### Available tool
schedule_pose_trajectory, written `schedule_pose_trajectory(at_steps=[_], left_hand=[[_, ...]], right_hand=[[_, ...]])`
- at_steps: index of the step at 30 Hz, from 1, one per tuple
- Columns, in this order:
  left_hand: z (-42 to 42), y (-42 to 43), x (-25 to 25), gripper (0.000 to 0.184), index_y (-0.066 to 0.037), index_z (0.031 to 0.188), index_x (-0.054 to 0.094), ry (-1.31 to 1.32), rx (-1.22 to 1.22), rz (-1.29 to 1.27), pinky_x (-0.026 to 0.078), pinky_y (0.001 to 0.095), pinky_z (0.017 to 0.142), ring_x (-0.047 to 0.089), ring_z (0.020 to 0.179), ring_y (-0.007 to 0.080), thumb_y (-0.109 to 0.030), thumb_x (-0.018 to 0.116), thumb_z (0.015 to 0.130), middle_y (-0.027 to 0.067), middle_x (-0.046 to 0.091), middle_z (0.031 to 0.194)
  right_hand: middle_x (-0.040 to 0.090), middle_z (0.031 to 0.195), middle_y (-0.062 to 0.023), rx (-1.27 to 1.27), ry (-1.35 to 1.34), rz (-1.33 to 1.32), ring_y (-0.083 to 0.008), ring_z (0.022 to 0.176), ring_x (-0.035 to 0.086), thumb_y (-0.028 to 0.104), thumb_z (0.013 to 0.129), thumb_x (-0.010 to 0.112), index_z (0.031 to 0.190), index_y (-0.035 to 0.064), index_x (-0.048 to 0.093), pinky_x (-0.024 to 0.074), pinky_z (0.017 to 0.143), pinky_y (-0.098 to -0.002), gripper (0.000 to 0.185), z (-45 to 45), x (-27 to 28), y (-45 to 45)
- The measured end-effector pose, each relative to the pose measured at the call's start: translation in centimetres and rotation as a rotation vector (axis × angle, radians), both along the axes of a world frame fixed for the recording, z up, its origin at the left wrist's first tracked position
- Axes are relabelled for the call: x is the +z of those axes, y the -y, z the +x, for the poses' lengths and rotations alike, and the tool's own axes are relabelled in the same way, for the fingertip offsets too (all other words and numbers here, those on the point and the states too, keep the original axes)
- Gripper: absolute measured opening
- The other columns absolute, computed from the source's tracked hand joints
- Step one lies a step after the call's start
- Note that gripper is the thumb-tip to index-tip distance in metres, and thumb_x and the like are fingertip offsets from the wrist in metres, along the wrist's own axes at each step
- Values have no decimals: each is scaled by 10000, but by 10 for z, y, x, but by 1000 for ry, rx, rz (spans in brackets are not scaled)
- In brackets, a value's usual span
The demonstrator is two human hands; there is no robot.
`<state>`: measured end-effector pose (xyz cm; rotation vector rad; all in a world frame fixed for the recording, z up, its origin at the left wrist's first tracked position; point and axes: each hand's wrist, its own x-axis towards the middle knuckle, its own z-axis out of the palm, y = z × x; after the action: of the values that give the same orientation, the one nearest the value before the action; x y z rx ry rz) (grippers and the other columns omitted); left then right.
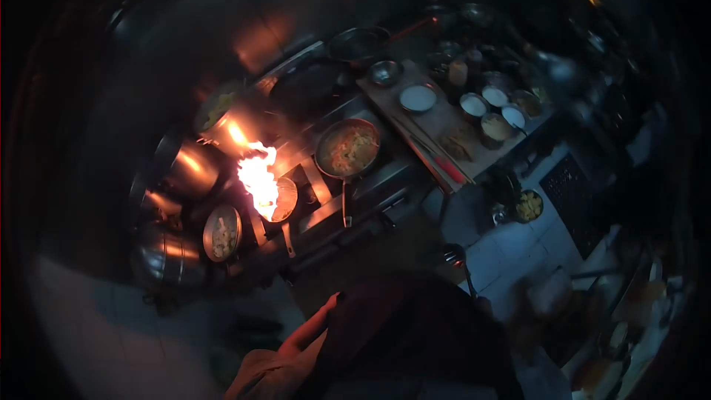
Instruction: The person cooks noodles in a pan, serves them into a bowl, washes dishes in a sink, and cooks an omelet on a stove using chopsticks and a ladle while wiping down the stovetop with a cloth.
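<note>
My left hand (331,302) rests against the dark clothing at my waist, and its fingers are mostly hidden. To the right of my body, my right hand (483,304) is dim and holds a metal spoon (455,255), its rounded head pointing up and away from me. Tall flames (258,181) rise from a frying pan (286,200) on the stove, its handle towards me. Right of it, a larger frying pan (348,150) holds a reddish-yellow cooked mixture. Neither hand touches a pan.
At the stove's left are an oval pan with food (222,233) and shiny metal pots (194,172). A worktop (437,122) on the right bears white bowls (472,106), a white plate (418,98) and a red-handled tool (449,169). Near it stands a bowl of yellow pieces (529,206).
</note>
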<state>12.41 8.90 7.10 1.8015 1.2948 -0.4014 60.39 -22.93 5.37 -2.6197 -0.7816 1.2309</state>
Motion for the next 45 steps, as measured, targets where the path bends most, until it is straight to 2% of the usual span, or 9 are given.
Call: schedule_pose_trajectory(at_steps=[5,7,9,11,14,24,30,36,45], left_hand=[[4,-34,-47,426,58,1055,693,-31,-250,195,531,478,937,674,1014,360,-340,638,915,234,697,1060],[15,-54,-67,421,61,1056,692,-56,-366,330,526,479,959,672,1030,363,-332,638,916,238,696,1069],[34,-77,-93,415,63,1058,691,-82,-462,509,522,479,980,670,1046,367,-324,637,916,241,695,1077],[109,-77,33,430,73,1223,618,-64,-98,396,397,452,1111,562,1197,415,-190,644,883,270,591,1293],[157,-111,53,836,24,1528,268,-116,-138,352,375,444,1137,369,1405,386,-220,719,867,230,258,1578],[225,-241,-66,915,68,1514,285,46,-285,461,216,492,1219,222,1485,391,-275,760,810,212,210,1619],[172,-233,-40,586,-31,1433,455,1076,808,-1011,460,496,1040,543,1260,373,-453,497,1028,202,574,1337],[197,-252,132,385,-103,1047,552,964,762,-967,456,386,535,500,543,163,-480,597,984,20,535,725],[153,-228,191,337,-110,703,436,781,463,-438,333,317,368,390,378,127,-210,614,971,-20,379,523]], right_hand=[[617,718,-88,-582,-1023,671,-233,653,609,400,901,633,798,81,648,439,554,-416,335,-2,81,17],[637,737,-35,-290,-956,602,-220,735,634,314,882,706,799,131,718,521,696,-386,201,26,-66,76],[597,698,-25,-603,-894,403,-205,670,572,286,900,702,797,90,694,486,637,-399,222,3,-14,73],[556,659,-15,-899,-813,200,-190,606,511,259,918,698,795,49,669,450,577,-412,245,-11,10,69],[547,635,-34,-716,-570,65,-197,573,499,240,941,663,865,-5,653,405,530,-424,256,-39,11,77],[573,669,-52,-953,-461,-197,-164,541,549,259,910,695,861,17,624,455,499,-343,257,-125,99,60],[546,663,-29,-982,-459,-125,-145,521,525,237,928,657,879,28,610,452,479,-326,220,-182,140,14],[542,654,-14,-900,-450,111,-126,519,514,262,949,661,819,48,561,429,463,-300,270,-201,191,-62],[521,696,18,-761,-269,1161,-70,533,481,201,1013,567,1285,5,556,396,472,-228,335,-160,438,-119]])
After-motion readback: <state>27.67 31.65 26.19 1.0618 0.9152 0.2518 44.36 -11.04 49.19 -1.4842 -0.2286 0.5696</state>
